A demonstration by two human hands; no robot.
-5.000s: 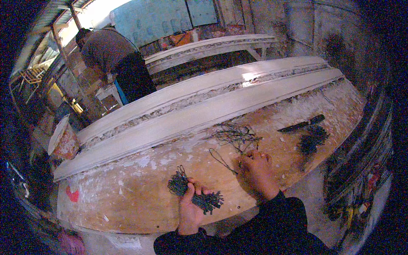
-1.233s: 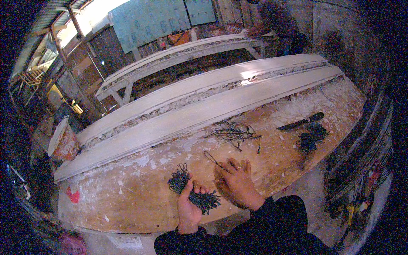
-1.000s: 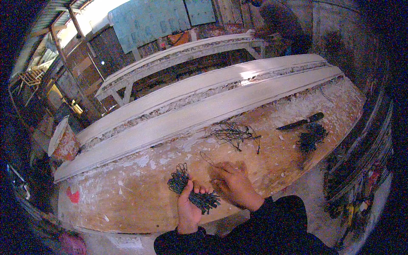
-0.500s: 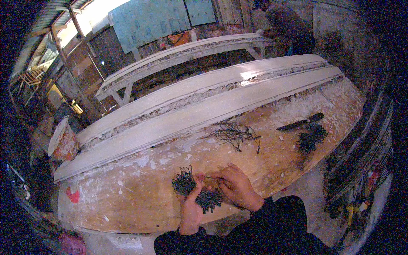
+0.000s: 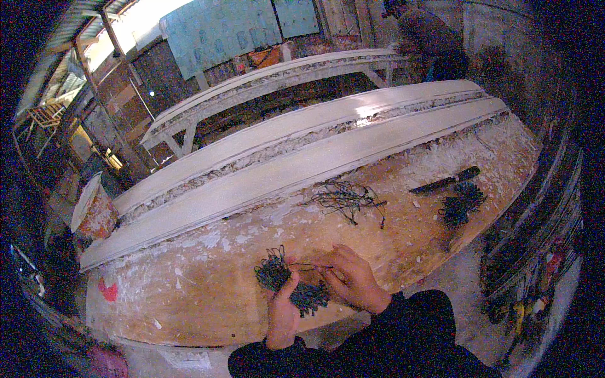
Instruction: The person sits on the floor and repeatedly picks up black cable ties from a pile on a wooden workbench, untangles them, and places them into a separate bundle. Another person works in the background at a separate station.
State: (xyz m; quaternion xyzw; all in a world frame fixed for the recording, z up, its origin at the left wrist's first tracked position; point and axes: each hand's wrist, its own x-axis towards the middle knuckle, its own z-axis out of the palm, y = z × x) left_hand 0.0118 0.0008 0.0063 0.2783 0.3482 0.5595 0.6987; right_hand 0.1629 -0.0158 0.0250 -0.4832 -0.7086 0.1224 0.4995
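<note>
My left hand [image 5: 285, 310] is closed round a bundle of dark looped cords [image 5: 272, 272], whose loops stick out on both sides of the fist. A thin dark strand runs from the bundle to my right hand [image 5: 348, 277], where the thumb and fingers pinch it. Both hands are just above the near side of the worn wooden tabletop [image 5: 208, 290]. Farther back lies a loose tangle of dark cords [image 5: 346, 200]. To the right sit a dark-handled knife [image 5: 446, 182] and a second bundle of dark cords [image 5: 462, 205].
Long white boards [image 5: 302, 157] run along the table's far side. A paint-smeared orange container [image 5: 96, 211] stands at the left end. Behind is a long whitish bench [image 5: 265, 79], with another person [image 5: 432, 41] bending at its right end. Assorted clutter lines the right.
My right hand has shifted slightly, and more of the strand between my hands now shows. The left hand and its bundle have hardly moved. The person at the back has shifted a little.
</note>
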